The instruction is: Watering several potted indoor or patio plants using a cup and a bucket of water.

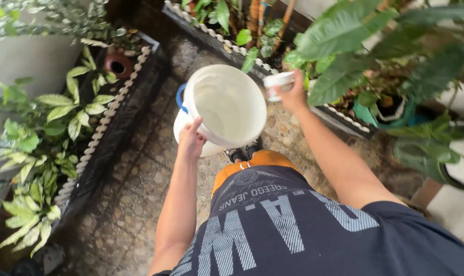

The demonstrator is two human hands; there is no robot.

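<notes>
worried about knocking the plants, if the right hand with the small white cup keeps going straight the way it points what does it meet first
Probably the big green leaves just beyond the right hand and its small white cup, above the planter edge. Depth is unclear, so the hand might pass under them.

Dark navy T-shirt (293, 240) with pale striped lettering, orange shorts (242, 166), dark sandals (244, 152)

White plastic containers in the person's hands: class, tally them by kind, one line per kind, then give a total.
Large white plastic bucket with blue handle, held by the left hand: 1
Small white plastic cup, held by the right hand: 1
Total: 2
</notes>
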